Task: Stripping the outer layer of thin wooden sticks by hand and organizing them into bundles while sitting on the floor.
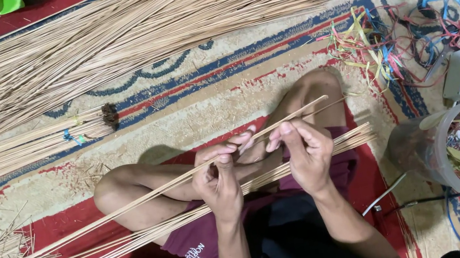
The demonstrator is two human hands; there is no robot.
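Thin stick (148,197) pinched between fingers (229,159) of left hand (218,184) and right hand (307,153), both raised above crossed legs, closed on it.

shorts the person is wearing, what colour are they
The shorts are dark maroon with small white lettering near the hem, seen clearly in the head view.
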